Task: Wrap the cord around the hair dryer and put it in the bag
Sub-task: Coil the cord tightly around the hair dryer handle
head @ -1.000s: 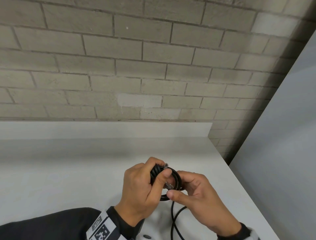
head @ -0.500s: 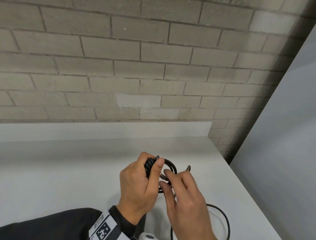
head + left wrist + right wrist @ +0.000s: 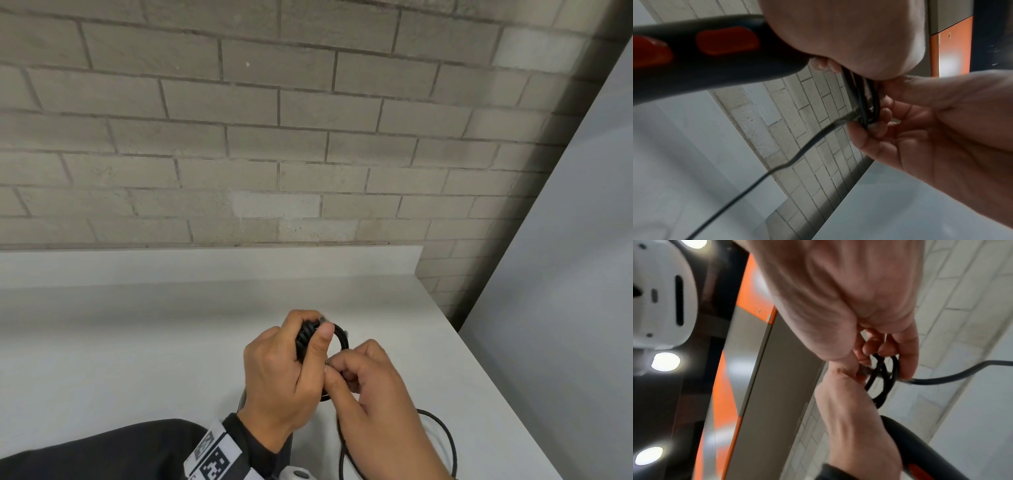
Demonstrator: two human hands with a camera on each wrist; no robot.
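My left hand (image 3: pixel 291 363) grips the end of the black hair dryer handle (image 3: pixel 711 53), which carries red buttons, together with several loops of black cord (image 3: pixel 340 337) pinned under the thumb. My right hand (image 3: pixel 363 383) is curled against the loops and pinches the cord (image 3: pixel 882 369) where it crosses them. Loose cord (image 3: pixel 445 435) trails off to the right over the white table and runs on out of the bottom of the head view. The dryer body is hidden below the head view. No bag is in view.
A white table (image 3: pixel 137 342) with a low raised back runs along a grey brick wall (image 3: pixel 274 137). Its right edge (image 3: pixel 496 387) drops off beside a pale panel (image 3: pixel 565 274). An orange and grey cabinet (image 3: pixel 947 40) stands behind.
My right hand, flat over the coil half a second ago, has curled and closed on the cord at the loops. The left hand holds the same grip.
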